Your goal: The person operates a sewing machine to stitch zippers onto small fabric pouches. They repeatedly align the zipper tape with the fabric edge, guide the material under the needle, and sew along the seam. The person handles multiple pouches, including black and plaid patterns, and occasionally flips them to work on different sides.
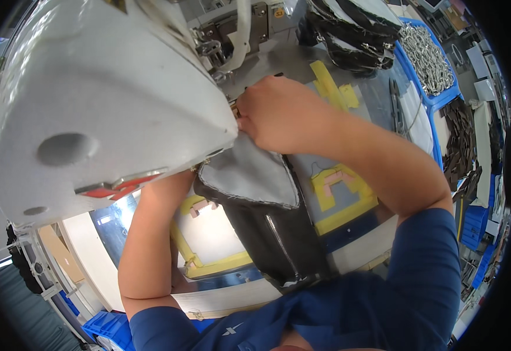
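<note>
- The right hand (281, 114) lies curled at the edge of the sewing machine (103, 99); its grip is pinched together on the top edge of the black bag (273, 234), close by the needle area
- The left hand is hidden under the machine's white head; only its forearm (150, 240) shows, running up beside the bag; whether its grip is apart or together I cannot tell
- The bag lies on the desk (378, 88) under the machine and runs down toward the person's chest; its grey lining (252, 172) is turned up; a zip (281, 237) runs down its black side
- Yellow tape marks (337, 88) sit on the desk just beyond the right hand; more yellow tape (340, 202) lies under the right forearm; a yellow-edged frame (217, 264) lies left of the bag
- A blue tray (442, 99) of metal chains (425, 55) stands at the far right, well apart from the hands; black straps (349, 29) lie at the top
</note>
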Motion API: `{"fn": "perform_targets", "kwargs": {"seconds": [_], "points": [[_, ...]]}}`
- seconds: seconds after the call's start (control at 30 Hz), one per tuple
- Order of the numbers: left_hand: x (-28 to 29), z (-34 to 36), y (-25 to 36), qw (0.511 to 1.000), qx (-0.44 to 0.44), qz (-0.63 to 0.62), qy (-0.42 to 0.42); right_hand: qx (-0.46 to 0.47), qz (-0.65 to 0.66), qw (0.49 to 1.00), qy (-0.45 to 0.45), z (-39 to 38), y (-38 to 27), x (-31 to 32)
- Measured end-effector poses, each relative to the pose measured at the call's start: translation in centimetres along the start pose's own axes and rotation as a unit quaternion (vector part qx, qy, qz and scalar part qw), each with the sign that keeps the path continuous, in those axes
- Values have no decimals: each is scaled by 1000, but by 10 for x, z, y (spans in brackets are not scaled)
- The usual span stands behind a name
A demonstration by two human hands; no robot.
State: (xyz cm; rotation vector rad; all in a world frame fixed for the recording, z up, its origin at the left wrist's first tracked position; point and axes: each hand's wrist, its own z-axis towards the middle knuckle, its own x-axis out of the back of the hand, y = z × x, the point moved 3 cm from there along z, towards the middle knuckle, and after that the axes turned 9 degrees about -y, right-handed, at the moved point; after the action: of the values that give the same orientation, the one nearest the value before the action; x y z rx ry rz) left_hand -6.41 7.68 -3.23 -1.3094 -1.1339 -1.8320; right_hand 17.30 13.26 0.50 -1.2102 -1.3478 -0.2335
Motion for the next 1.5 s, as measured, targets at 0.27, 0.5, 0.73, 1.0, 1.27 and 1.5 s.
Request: {"fn": "perform_targets", "kwargs": {"seconds": [0.27,0.5,0.73,1.0,1.27,1.5], "points": [[55,-14,41,984,113,16,-138,-8,12,1000,15,-4,4,2],[93,-23,94,976,-140,-143,-89,88,4,993,74,2,15,-7],[50,-16,88,962,-174,-159,-139,51,-23,994,95,-6,2,-5],[43,-22,90,969,-173,-79,-158,138,-77,980,123,-7,-7,-3],[47,-25,86,966,-137,-43,-213,-2,-85,996,25,-5,-25,-13],[38,-31,91,973,-137,44,-183,56,-92,991,78,-4,-12,-19]]}}
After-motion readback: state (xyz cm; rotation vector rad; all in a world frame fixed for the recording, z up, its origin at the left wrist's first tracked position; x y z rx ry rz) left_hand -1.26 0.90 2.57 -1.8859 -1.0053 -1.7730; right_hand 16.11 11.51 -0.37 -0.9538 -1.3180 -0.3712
